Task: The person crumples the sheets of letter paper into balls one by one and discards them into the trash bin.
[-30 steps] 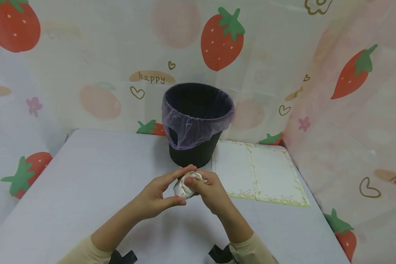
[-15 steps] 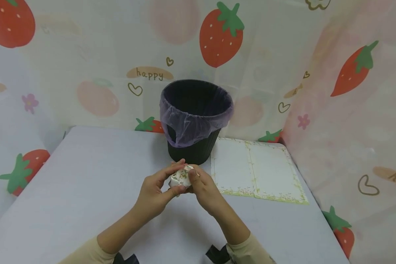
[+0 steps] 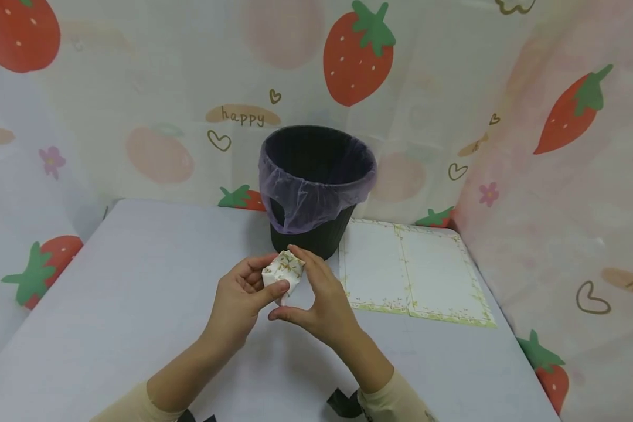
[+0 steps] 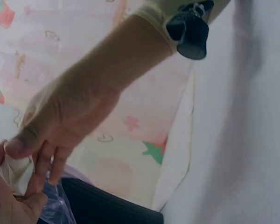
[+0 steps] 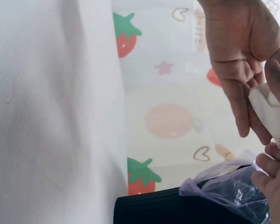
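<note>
A crumpled ball of white paper (image 3: 283,268) with a printed floral pattern is held above the table in front of the bin. My left hand (image 3: 237,296) grips it between thumb and curled fingers from the left. On its other side my right hand (image 3: 327,299) has its fingers stretched along the paper's edge, with the thumb spread apart below. In the left wrist view the right hand (image 4: 67,116) reaches toward the paper (image 4: 19,173). The right wrist view shows the left hand (image 5: 245,46) around the white paper (image 5: 270,114), partly cut off by the frame edge.
A black bin (image 3: 313,237) with a purple liner bag (image 3: 308,205) stands at the back of the white-covered table (image 3: 153,281). To its right lie two white sheets with floral borders (image 3: 445,275). Strawberry-print curtains (image 3: 358,58) enclose the table's back and sides.
The paper ball has been turned, and its floral side now faces up. My right hand has loosened from its pinch and spread its fingers, while the left keeps hold.
</note>
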`<action>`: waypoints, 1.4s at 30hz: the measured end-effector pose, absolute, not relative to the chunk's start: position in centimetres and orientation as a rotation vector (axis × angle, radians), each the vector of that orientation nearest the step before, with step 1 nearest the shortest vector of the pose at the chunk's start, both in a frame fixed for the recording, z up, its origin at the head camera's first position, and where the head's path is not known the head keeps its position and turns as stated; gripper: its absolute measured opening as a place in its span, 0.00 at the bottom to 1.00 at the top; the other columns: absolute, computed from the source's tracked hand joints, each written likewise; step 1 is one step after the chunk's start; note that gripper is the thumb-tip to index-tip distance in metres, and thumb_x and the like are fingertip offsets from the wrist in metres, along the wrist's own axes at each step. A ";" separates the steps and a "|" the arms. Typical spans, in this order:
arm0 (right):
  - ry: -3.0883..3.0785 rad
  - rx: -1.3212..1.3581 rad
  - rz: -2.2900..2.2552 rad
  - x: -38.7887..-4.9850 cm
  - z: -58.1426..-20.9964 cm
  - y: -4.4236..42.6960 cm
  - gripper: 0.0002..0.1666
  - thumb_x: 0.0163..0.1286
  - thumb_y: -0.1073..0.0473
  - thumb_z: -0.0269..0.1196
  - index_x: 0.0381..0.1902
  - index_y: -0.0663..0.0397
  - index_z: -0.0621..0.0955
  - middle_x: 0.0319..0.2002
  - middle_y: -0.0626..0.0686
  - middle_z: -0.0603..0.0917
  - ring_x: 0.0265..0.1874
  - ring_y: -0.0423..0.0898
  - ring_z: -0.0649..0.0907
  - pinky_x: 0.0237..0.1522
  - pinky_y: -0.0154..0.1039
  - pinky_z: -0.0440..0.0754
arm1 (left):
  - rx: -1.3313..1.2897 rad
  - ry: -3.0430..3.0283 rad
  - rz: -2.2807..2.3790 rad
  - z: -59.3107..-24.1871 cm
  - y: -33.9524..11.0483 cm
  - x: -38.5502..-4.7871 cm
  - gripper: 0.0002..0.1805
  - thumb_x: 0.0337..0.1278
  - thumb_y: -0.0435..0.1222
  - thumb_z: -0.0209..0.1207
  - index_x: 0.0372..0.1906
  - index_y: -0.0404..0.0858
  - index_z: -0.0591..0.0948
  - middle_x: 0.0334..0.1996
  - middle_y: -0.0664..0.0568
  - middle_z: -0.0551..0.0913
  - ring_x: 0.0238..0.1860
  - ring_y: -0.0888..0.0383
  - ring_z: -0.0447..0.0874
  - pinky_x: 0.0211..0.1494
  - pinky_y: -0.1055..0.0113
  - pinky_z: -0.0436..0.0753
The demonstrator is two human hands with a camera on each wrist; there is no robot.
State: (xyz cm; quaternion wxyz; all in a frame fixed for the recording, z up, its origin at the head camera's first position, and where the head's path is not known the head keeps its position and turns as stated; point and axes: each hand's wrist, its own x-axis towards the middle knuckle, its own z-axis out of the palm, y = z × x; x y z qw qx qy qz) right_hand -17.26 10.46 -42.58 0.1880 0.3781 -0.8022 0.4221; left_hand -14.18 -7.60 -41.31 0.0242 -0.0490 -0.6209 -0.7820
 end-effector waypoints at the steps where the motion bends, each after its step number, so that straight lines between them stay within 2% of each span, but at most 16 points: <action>1: -2.255 1.085 1.189 -17.3 -42.6 10.4 0.67 0.45 0.50 0.85 0.79 0.53 0.62 0.74 0.52 0.69 0.74 0.49 0.69 0.73 0.47 0.71 | -0.133 -1.925 -2.424 -41.2 -7.6 -14.1 0.29 0.55 0.29 0.73 0.63 0.35 0.77 0.55 0.42 0.86 0.51 0.55 0.87 0.52 0.67 0.87; 5: -2.241 1.155 1.142 -17.5 -43.0 10.4 0.64 0.51 0.52 0.83 0.79 0.57 0.60 0.74 0.55 0.70 0.73 0.51 0.70 0.72 0.48 0.72 | -0.094 -1.935 -2.447 -41.0 -7.6 -14.1 0.30 0.55 0.28 0.73 0.63 0.35 0.76 0.55 0.41 0.85 0.51 0.55 0.87 0.52 0.67 0.87; 11: -2.156 1.224 0.881 -17.5 -42.9 10.8 0.55 0.59 0.56 0.78 0.77 0.66 0.63 0.71 0.61 0.75 0.68 0.56 0.78 0.67 0.48 0.77 | -0.205 -1.996 -2.480 -41.0 -7.8 -14.3 0.36 0.56 0.30 0.73 0.69 0.38 0.71 0.58 0.41 0.79 0.53 0.54 0.86 0.51 0.64 0.88; 16: -2.092 1.284 0.868 -17.5 -42.4 11.8 0.46 0.65 0.58 0.73 0.75 0.67 0.66 0.69 0.63 0.76 0.66 0.57 0.80 0.64 0.45 0.80 | -0.367 -2.112 -2.447 -40.8 -8.5 -14.5 0.37 0.55 0.35 0.75 0.69 0.41 0.72 0.58 0.40 0.78 0.52 0.51 0.87 0.51 0.60 0.89; 20: -2.065 1.357 0.955 -17.6 -42.0 12.3 0.38 0.75 0.57 0.64 0.76 0.67 0.65 0.71 0.64 0.73 0.68 0.57 0.77 0.67 0.47 0.77 | -0.501 -2.194 -2.353 -40.4 -9.5 -14.8 0.37 0.54 0.36 0.75 0.69 0.40 0.73 0.58 0.41 0.79 0.56 0.50 0.86 0.52 0.61 0.88; 22: -2.049 1.389 1.013 -17.6 -42.0 12.3 0.36 0.77 0.58 0.62 0.76 0.66 0.65 0.72 0.65 0.72 0.69 0.58 0.76 0.68 0.49 0.75 | -0.522 -2.204 -2.330 -40.3 -9.8 -15.0 0.36 0.53 0.35 0.76 0.67 0.38 0.74 0.58 0.41 0.80 0.56 0.51 0.86 0.53 0.61 0.88; 27: -2.064 1.363 1.090 -17.4 -42.4 11.4 0.35 0.74 0.64 0.64 0.75 0.66 0.67 0.71 0.63 0.74 0.68 0.57 0.77 0.67 0.47 0.77 | -0.431 -2.148 -2.375 -40.6 -9.8 -15.2 0.32 0.54 0.33 0.75 0.63 0.31 0.75 0.51 0.39 0.81 0.48 0.52 0.88 0.50 0.61 0.89; 31: -2.106 1.289 1.125 -17.0 -42.7 10.8 0.33 0.71 0.66 0.65 0.72 0.67 0.71 0.68 0.62 0.77 0.66 0.55 0.79 0.64 0.45 0.79 | -0.287 -2.101 -2.413 -40.9 -9.4 -15.2 0.27 0.57 0.30 0.72 0.60 0.28 0.76 0.45 0.44 0.83 0.42 0.56 0.87 0.47 0.68 0.88; 34: -2.157 1.208 1.284 -16.9 -42.4 10.6 0.31 0.70 0.66 0.67 0.70 0.64 0.75 0.66 0.58 0.80 0.65 0.52 0.81 0.63 0.44 0.80 | -0.219 -2.075 -2.443 -41.0 -9.2 -15.3 0.25 0.59 0.30 0.71 0.59 0.27 0.77 0.44 0.47 0.84 0.40 0.58 0.85 0.46 0.71 0.86; 38: -2.240 1.044 1.628 -16.7 -41.9 10.5 0.33 0.68 0.60 0.71 0.69 0.58 0.77 0.65 0.54 0.82 0.64 0.48 0.82 0.64 0.41 0.79 | -0.179 -2.031 -2.509 -40.8 -9.0 -15.4 0.25 0.62 0.32 0.70 0.60 0.27 0.75 0.43 0.50 0.83 0.41 0.59 0.83 0.46 0.73 0.85; 42: -2.283 0.938 1.814 -16.3 -41.8 10.4 0.35 0.65 0.53 0.73 0.69 0.53 0.77 0.62 0.52 0.84 0.60 0.46 0.84 0.63 0.40 0.80 | -0.241 -2.022 -2.523 -40.6 -8.9 -15.0 0.26 0.64 0.32 0.68 0.65 0.29 0.75 0.47 0.50 0.83 0.43 0.60 0.82 0.47 0.74 0.85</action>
